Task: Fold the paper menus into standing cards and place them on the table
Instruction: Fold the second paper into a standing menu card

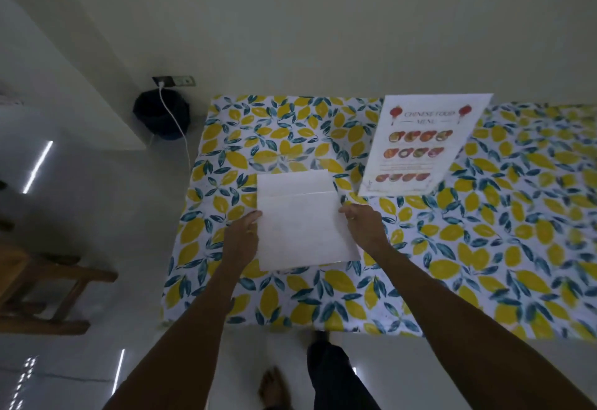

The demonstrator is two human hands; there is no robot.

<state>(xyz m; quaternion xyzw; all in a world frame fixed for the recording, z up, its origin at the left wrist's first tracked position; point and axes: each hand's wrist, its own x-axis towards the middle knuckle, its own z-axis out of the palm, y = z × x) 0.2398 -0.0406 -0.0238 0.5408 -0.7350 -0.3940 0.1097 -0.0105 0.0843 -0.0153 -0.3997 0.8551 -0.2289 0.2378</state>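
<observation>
A white paper menu [303, 222] lies blank side up on the lemon-print table [452, 248], with its far part folded over so a second edge shows near the top. My left hand [240, 238] grips its left edge and my right hand [365, 227] grips its right edge. A second menu [423, 144], printed "Chinese Food Menu" with pictures of dishes, lies flat and face up at the far right of the first one.
The table stands against a pale wall. A dark bin [161, 115] sits on the floor left of the table, with a white cable [176, 122] running from a wall socket. A wooden chair [45, 290] stands at the left.
</observation>
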